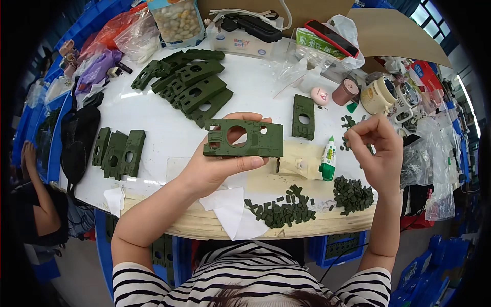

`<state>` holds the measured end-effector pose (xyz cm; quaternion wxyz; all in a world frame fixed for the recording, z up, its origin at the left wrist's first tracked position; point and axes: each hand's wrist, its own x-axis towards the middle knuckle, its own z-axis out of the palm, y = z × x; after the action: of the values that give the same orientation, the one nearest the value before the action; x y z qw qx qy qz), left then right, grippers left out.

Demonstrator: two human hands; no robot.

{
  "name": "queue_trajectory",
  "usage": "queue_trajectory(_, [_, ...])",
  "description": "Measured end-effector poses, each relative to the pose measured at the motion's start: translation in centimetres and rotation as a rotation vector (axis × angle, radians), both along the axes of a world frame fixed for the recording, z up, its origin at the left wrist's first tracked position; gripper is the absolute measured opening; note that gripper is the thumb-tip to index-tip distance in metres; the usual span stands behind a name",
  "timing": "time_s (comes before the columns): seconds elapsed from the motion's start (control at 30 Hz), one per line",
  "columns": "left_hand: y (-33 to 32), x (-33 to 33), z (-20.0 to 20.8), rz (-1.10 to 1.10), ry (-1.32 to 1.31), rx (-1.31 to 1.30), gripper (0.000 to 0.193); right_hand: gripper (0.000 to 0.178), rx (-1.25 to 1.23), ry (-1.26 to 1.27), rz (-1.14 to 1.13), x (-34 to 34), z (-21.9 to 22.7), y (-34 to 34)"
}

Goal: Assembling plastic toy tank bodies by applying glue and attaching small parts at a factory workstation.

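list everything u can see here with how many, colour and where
table: 1, white, middle
held part: 1, dark green, centre
fanned parts: several overlapping, dark green, back left
row of parts: 3, dark green, left
lone part: 1, dark green, right of centre
small pieces: many, dark green, two front piles plus scatter at right
squeeze bottle: 1, white and green, right of centre
phone: 1, red and black, back right
pouch: 1, blue and clear, back
black bag: 1, black, left
other person: 1, dark clothing, far left
left hand: 1, bare, centre, gripping held part
right hand: 1, bare, right, fingertips pinched, contents unclear
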<state>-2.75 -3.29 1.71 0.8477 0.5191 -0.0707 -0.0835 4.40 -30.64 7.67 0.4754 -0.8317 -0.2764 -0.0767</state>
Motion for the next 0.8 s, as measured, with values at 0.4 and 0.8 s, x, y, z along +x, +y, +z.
queue_trajectory(0.4, [-0.4, -0.2, -0.8, 0.01, -0.072, 0.134, 0.062, 0.018, 0.226, 0.269, 0.272, -1.4, -2.3, 5.6])
queue_trajectory(0.8, [-0.9, -0.8, -0.5, -0.005, -0.13, 0.201, 0.06, 0.015, 0.458, 0.678, 0.291, -1.8, -2.5, 5.5])
